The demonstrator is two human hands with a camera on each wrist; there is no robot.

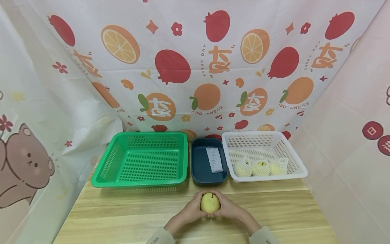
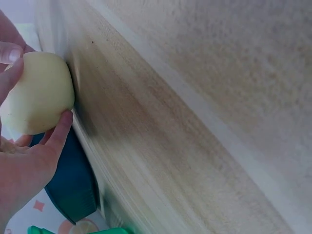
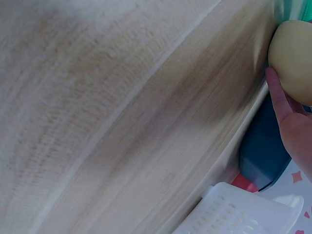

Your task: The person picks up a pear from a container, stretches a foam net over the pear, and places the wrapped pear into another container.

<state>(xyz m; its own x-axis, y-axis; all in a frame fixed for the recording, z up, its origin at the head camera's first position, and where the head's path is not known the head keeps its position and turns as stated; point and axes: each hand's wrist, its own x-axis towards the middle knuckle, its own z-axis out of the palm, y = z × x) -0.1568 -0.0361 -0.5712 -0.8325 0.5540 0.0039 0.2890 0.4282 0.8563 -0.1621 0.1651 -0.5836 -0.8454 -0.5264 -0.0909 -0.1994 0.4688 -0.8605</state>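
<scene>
Both hands hold a round yellow pear (image 1: 210,203) with a dark stem, just in front of the dark blue tray. My left hand (image 1: 193,208) curls round its left side and my right hand (image 1: 226,205) round its right side. In the left wrist view, fingers (image 2: 61,129) press against the side of the pear (image 2: 41,95). Only part of the right hand (image 3: 297,134) and the pear (image 3: 295,61) shows in the right wrist view. White foam netting (image 1: 214,160) lies flat in the dark blue tray (image 1: 199,167).
A green basket (image 1: 140,183) stands at the back left, with no fruit in it. At the back right, a white basket (image 1: 300,173) holds several pears (image 1: 260,168) in foam nets along its front side. A fruit-printed cloth (image 1: 195,74) hangs behind the wooden table (image 1: 122,217).
</scene>
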